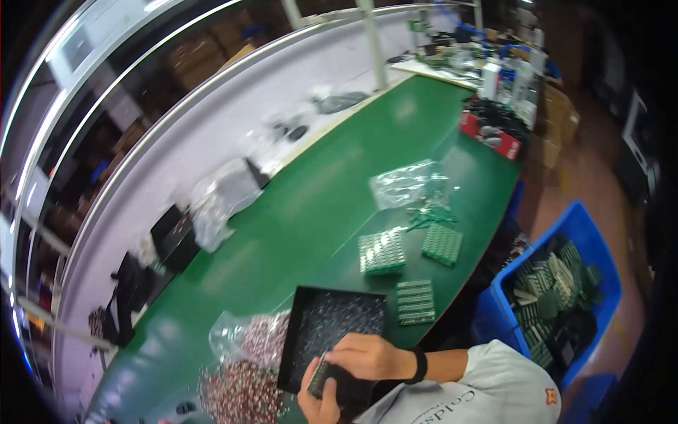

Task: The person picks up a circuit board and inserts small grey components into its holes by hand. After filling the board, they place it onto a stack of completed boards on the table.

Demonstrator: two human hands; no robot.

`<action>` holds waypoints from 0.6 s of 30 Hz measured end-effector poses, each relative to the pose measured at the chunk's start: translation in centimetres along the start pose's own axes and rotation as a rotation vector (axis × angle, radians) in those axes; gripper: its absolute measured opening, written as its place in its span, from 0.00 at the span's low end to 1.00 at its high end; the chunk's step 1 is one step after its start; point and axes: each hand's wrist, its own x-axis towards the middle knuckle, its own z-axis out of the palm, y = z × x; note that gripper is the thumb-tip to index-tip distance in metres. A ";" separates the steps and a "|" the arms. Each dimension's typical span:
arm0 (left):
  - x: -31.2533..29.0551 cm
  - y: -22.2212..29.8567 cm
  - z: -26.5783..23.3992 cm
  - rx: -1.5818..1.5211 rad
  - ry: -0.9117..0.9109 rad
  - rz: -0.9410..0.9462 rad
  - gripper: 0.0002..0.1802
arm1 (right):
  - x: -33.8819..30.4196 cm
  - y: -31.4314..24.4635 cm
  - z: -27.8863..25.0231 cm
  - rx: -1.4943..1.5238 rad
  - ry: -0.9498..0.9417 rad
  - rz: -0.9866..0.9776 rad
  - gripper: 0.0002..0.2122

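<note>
My left hand (318, 401) holds a small dark green circuit board (322, 374) at the bottom of the view, over the near corner of a black tray (337, 321) full of tiny silvery parts. My right hand (367, 355), with a black band on its wrist, lies curled over the board's upper edge, its fingertips hidden against the board. What they pinch, if anything, cannot be made out. Next to the tray lies a clear bag (247, 338) of small reddish parts, and a loose pile of the same parts (240, 392).
Three stacks of green boards (382, 253) (442, 244) (415, 302) sit on the green table (311, 212) beyond the tray, with a crumpled clear bag (406, 182) farther off. A blue crate (600, 261) of boards stands on the floor at right. A red box (505, 145) is at the far end.
</note>
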 end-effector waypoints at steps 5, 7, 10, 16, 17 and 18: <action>-0.1 -0.1 0.0 0.172 -0.063 0.029 0.27 | 0.0 0.9 -0.2 0.091 -0.067 -0.020 0.08; 0.0 -0.1 0.2 0.155 -0.079 0.058 0.27 | 0.3 1.1 -0.7 0.080 -0.062 -0.015 0.08; -0.2 0.5 1.1 0.136 -0.032 0.031 0.26 | 0.5 0.8 -1.3 0.120 -0.051 -0.016 0.09; -0.1 0.5 -0.1 0.004 0.002 0.011 0.28 | 1.8 0.4 -0.2 0.104 -0.093 -0.076 0.11; 0.6 0.9 0.2 0.108 0.011 0.033 0.24 | 2.0 0.4 0.1 0.044 -0.078 -0.061 0.10; 1.1 1.1 -0.3 0.215 -0.068 0.033 0.25 | 2.3 0.3 0.2 0.009 -0.076 -0.063 0.10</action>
